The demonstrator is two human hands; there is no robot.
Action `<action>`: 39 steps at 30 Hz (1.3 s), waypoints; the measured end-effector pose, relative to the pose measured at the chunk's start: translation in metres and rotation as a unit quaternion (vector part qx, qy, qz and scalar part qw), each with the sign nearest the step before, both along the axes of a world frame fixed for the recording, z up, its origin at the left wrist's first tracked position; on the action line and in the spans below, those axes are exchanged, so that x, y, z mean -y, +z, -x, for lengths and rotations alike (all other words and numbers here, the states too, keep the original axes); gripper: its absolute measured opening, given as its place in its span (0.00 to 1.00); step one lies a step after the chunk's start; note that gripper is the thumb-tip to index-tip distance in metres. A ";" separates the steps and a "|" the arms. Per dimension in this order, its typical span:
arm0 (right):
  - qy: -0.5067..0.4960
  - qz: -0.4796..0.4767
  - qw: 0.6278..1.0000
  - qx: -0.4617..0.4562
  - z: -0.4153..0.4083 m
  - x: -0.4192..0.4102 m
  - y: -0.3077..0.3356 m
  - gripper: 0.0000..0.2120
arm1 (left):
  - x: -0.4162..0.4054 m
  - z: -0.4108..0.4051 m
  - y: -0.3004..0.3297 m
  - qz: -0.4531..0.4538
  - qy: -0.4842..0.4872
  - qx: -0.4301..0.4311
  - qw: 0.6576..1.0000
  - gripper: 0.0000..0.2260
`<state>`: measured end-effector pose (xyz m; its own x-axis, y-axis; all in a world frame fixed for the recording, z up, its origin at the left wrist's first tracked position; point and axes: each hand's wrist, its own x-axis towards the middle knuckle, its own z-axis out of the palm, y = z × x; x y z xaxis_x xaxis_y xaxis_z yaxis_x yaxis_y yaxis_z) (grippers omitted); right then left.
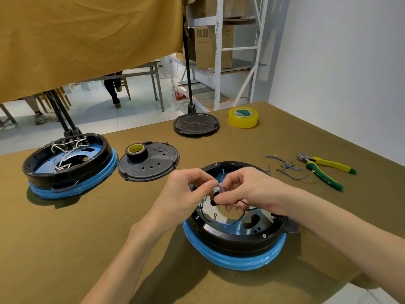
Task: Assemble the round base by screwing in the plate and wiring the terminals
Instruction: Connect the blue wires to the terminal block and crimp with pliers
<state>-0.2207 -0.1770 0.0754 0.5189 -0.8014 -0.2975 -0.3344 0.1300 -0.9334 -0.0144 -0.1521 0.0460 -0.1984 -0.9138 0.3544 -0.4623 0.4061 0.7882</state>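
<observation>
Round base [236, 242], black with a blue film-wrapped band around its lower edge, sits on the olive-brown table [65, 238] near the front, right of centre, open side up. Much of its far interior is hidden behind the two hands held over it, and a dark tab at its right edge is partly covered by the right forearm. Inside, a pale metal floor with cut-outs shows, and a thin blue wire [232, 222] loops across it, ending in a small ring terminal. Which terminals the wires reach cannot be made out.

Left hand [186, 191] is curled, thumb and forefinger pinched at the wire bundle above the base. Right hand [247, 189] is also closed, fingertips gripping the same blue and dark wires, touching the left fingers. What exactly lies between the fingertips is too small to tell.

To the left, well apart, stands a second base [70, 165] with white wires inside. Between the two bases lies a black perforated plate [151, 165], with a roll of black tape [136, 152] resting on it. Farther back sits another round black plate [196, 124], and near it a yellow tape roll [243, 117]. At the right, loose blue wires [287, 167] with terminals lie beside green-and-yellow cutters [324, 170]. A mustard cloth [87, 40] hangs across the upper left, cutting off the room behind.
</observation>
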 end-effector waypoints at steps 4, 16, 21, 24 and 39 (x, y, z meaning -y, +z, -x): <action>-0.003 0.230 0.973 -0.039 -0.003 -0.001 -0.002 0.09 | 0.002 -0.001 0.001 -0.025 0.019 -0.015 0.999 0.04; -0.031 0.346 0.934 -0.080 -0.005 -0.002 -0.007 0.03 | 0.001 0.003 0.005 -0.106 0.049 -0.070 0.991 0.10; -0.007 0.145 0.989 -0.024 0.001 0.005 -0.004 0.08 | 0.002 0.005 0.000 -0.134 0.038 -0.066 0.988 0.09; -0.031 0.075 0.996 0.024 0.002 0.007 -0.009 0.08 | 0.002 0.004 -0.002 -0.123 0.031 -0.068 0.990 0.10; -0.034 -0.140 0.987 -0.064 -0.031 0.026 -0.016 0.05 | 0.023 -0.023 -0.034 -0.105 0.138 -0.082 0.982 0.09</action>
<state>-0.1896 -0.2031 0.0593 0.4096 -0.7100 -0.5729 -0.4291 0.4042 -0.8078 0.0086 -0.1751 0.0115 0.1101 -0.9810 0.1595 -0.3923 0.1045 0.9139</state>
